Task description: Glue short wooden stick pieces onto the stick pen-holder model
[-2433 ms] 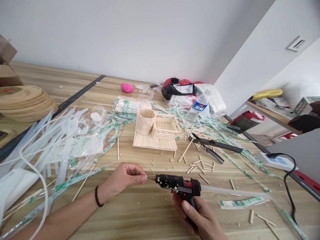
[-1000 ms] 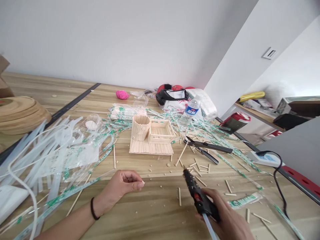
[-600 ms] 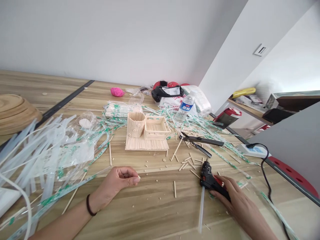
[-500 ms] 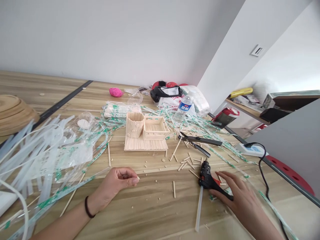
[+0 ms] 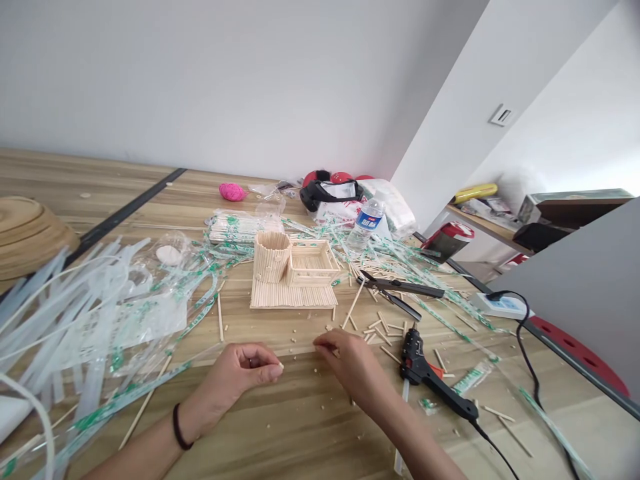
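My left hand [image 5: 249, 368] is closed in a pinch above the table, with a tiny pale wooden piece [image 5: 281, 366] at its fingertips. Across from it, my right hand [image 5: 347, 363] reaches in with thumb and fingers pressed together; what they hold, if anything, is hidden. Beyond both hands stands a small model made of wooden sticks: a round cup [image 5: 271, 258] and a railed box [image 5: 314, 262] on a flat stick base [image 5: 294, 297]. A black glue gun [image 5: 433, 380] lies on the table to the right of my right hand, a glue stick protruding from it.
Black scissors [image 5: 400, 288] lie right of the model, near short cut sticks [image 5: 383, 327]. Clear glue sticks [image 5: 95, 313] and plastic wrappers [image 5: 210, 300] spread over the left side. A water bottle [image 5: 367, 223] and pink yarn [image 5: 233, 192] are farther back. A power strip [image 5: 503, 305] sits at right.
My right hand has left the glue gun and moved left, close to my left hand. The glue gun now rests untouched. My left hand keeps its pinch, nearly in place.
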`<state>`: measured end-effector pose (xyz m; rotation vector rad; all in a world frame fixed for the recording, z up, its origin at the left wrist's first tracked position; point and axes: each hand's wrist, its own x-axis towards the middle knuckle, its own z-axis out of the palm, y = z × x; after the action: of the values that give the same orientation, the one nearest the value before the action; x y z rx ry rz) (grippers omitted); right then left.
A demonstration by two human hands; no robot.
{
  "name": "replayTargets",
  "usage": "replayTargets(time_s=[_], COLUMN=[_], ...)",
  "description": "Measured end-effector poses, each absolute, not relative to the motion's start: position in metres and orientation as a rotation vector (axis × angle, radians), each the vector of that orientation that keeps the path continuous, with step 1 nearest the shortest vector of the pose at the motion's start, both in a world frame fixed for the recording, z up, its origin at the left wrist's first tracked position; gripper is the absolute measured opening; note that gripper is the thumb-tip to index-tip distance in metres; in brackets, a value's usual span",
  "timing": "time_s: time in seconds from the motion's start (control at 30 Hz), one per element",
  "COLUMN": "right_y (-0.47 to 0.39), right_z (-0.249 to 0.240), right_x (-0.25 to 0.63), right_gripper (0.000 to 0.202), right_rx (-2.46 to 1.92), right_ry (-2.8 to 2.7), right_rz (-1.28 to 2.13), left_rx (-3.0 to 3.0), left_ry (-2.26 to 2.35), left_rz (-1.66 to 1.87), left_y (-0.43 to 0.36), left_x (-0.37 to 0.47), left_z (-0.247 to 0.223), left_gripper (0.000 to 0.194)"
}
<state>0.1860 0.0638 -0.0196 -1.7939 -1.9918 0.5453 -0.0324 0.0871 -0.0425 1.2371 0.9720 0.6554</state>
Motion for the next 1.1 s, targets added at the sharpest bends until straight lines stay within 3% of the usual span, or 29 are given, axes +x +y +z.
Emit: replayTargets(time_s=[0.67, 1.1], right_y=[0.097, 0.035], right_z=[-0.009, -0.016], right_x=[0.153, 0.148], right_gripper=[0.019, 0.010], right_rx=[-1.818, -1.507], right_ry=[-2.120, -1.527], right_rz=[0.499, 0.964], left_rx=[1.258, 1.285], left_ry=[0.971, 0.963], left_rz=[0.678, 0.689], left_y=[0.086, 0.084], left_x=[-0.031, -0.030], left_z=[-0.042, -0.038], left_gripper=[0.022, 0.019])
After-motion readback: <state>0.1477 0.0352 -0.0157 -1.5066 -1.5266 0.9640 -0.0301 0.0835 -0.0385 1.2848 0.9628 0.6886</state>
